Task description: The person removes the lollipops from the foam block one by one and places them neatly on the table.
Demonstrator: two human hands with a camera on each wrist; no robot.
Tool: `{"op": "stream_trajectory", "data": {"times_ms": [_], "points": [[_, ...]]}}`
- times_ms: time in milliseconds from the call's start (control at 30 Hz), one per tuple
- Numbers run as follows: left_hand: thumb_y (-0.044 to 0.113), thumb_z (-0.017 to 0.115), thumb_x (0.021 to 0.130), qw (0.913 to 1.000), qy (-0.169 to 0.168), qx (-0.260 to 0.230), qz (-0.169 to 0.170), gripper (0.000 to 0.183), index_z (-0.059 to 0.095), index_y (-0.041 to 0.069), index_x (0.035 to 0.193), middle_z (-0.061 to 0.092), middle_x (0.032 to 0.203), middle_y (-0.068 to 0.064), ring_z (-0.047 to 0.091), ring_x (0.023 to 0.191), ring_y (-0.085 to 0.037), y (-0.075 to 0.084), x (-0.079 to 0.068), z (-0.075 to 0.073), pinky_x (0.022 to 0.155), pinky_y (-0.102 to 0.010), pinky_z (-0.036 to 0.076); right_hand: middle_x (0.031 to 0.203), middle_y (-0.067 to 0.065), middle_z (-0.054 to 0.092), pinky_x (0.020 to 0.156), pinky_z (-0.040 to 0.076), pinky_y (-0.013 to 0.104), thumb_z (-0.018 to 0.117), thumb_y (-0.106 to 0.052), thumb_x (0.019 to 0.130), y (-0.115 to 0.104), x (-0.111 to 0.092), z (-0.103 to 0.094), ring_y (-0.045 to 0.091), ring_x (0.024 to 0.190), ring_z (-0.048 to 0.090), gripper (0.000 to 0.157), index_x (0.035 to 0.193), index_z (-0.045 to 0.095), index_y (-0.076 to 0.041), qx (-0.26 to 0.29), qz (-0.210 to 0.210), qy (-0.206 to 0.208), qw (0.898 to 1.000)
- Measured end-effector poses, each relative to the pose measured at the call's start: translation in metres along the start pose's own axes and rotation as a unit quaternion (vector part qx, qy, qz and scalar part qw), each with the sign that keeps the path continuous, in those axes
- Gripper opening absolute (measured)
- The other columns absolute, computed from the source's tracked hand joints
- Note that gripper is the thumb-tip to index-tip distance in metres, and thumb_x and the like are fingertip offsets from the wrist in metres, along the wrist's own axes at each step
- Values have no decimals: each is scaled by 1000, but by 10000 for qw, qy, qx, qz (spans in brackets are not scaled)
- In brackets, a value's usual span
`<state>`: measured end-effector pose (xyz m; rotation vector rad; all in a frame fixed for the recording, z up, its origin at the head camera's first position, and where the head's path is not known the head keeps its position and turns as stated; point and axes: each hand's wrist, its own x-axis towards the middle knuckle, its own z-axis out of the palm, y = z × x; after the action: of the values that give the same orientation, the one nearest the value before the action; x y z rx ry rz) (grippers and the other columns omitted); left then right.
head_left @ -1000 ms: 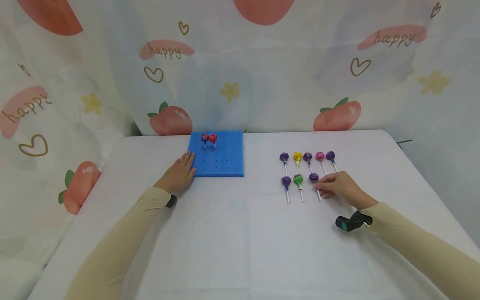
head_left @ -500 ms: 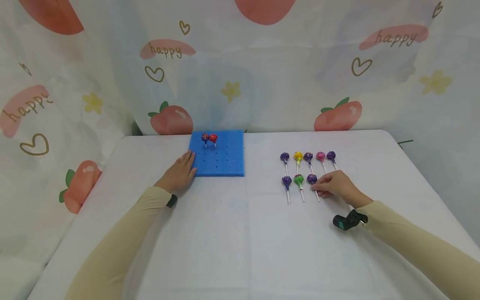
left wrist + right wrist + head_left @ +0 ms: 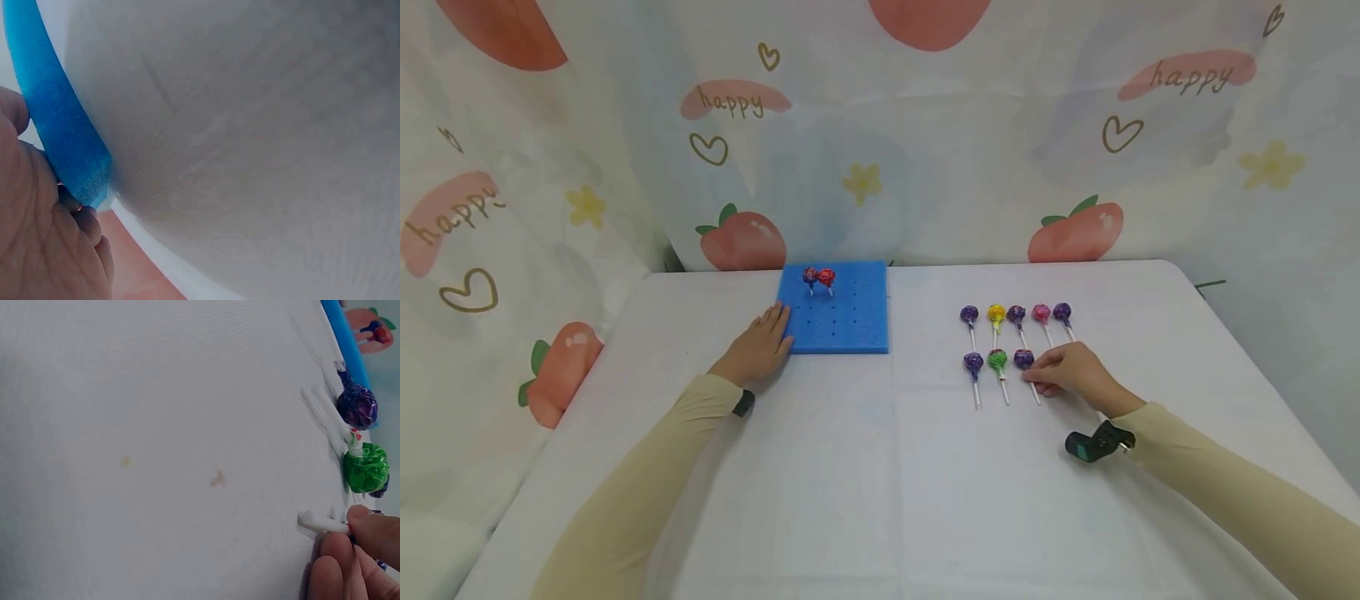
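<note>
My left hand [image 3: 756,346] lies against the left edge of a blue board [image 3: 857,327] dotted with small holes, its fingers fairly straight. In the left wrist view the fingers [image 3: 87,225] touch the side of the board. Two lollipops stand upright in the board near its back: a dark blue-red one [image 3: 809,275] and a red one [image 3: 827,276]. On the right, my right hand [image 3: 1078,377] pinches a purple lollipop [image 3: 1023,359] by the stick just below its wrapped head. The right wrist view shows thumb and finger around that white stick [image 3: 322,522], close over the cloth.
Left of the pinched lollipop lie a green lollipop [image 3: 997,359] and another purple one [image 3: 973,362]. Behind them is a row of several more, including a yellow one [image 3: 996,313] and a pink one [image 3: 1041,312]. A white cloth covers the table [image 3: 880,483]; a printed curtain [image 3: 925,167] hangs behind.
My right hand has shifted slightly left with the purple lollipop, and the lollipop's head looks turned a little. My left hand has stayed at the board.
</note>
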<state>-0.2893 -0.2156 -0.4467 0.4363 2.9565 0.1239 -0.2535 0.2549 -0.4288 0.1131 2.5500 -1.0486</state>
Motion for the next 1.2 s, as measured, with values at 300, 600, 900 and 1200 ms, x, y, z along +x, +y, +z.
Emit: {"op": "stream_trajectory", "data": {"times_ms": [300, 600, 900, 1200], "points": [[30, 28, 102, 9999, 17, -78, 114, 62, 7, -6, 148, 4, 157, -23, 7, 146, -37, -3, 1, 2, 119, -49, 12, 68, -2, 62, 58, 53, 18, 70, -23, 84, 2, 0, 0, 9, 62, 57, 32, 99, 65, 4, 43, -23, 128, 9999], [30, 28, 102, 9999, 17, -75, 104, 63, 7, -5, 149, 5, 157, -23, 7, 146, -38, -2, 0, 1, 119, -49, 12, 63, -5, 63, 58, 53, 19, 71, -20, 84, 1, 0, -3, 6, 61, 58, 28, 96, 68, 5, 18, -225, -50, 9997], [30, 29, 102, 9999, 29, -62, 85, 62, 8, -6, 148, 6, 157, -23, 9, 146, -38, 0, -1, 0, 119, -49, 13, 69, -4, 65, 62, 54, 20, 70, -23, 85, 2, 2, -8, 8, 64, 61, 31, 100, 68, 4, -57, -188, -404, 9990], [30, 30, 102, 9999, 27, -51, 87, 62, 8, -6, 148, 6, 157, -24, 8, 146, -38, 0, -2, -2, 119, -49, 13, 84, 3, 73, 71, 57, 23, 67, -23, 87, -1, -2, -19, 10, 73, 66, 37, 110, 66, 6, -121, -175, -946, 9953]]}}
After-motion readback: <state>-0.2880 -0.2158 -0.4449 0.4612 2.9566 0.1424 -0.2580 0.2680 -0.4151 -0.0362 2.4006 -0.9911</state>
